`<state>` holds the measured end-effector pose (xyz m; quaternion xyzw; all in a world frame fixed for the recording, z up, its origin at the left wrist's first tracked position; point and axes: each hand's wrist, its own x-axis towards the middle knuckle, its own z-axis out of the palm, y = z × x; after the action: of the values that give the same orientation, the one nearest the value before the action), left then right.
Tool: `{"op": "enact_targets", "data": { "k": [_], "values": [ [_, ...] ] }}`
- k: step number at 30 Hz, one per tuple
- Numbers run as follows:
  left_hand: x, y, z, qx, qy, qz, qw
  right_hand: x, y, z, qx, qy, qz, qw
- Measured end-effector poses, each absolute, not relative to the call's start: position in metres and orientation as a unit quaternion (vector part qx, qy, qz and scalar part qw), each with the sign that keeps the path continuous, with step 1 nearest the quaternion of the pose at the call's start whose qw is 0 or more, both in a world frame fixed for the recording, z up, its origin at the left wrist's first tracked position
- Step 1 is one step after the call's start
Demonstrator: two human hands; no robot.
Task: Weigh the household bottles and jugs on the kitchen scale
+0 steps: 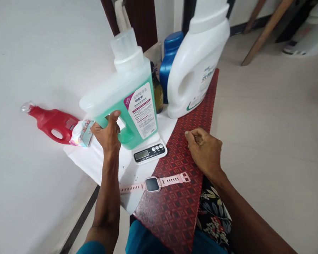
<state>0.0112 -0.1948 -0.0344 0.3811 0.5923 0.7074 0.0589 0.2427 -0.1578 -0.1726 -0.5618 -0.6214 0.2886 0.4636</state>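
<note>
My left hand (108,132) is wrapped round the handle of a large translucent jug of green liquid (124,102) with a clear cap and a white and purple label. The jug's base is over a small white digital scale (150,153); I cannot tell whether it rests fully on it. The scale's display looks blank. To the right, my right hand (205,150) hovers by the table edge, fingers curled in a loose fist, nothing showing in it. A pink-strapped smartwatch (153,184) lies stretched out in front of the scale.
A big white detergent bottle (196,67), a blue bottle (170,56) and a dark bottle (158,92) stand behind. At left are a red bottle (51,120) and a small tissue pack (82,133) by the wall. White paper covers part of the red patterned table (172,215).
</note>
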Motion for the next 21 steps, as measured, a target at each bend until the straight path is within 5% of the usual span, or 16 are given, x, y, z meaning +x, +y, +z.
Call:
{"op": "enact_targets", "data": {
  "k": [9, 21],
  "values": [
    [-0.057, -0.191, -0.025, 0.272, 0.588, 0.752, -0.117, 0.243, -0.158, -0.170, -0.564, -0.625, 0.288, 0.456],
    [-0.196, -0.129, -0.075, 0.257, 0.574, 0.740, -0.238, 0.242, -0.156, -0.169, -0.571, -0.625, 0.282, 0.452]
  ]
}}
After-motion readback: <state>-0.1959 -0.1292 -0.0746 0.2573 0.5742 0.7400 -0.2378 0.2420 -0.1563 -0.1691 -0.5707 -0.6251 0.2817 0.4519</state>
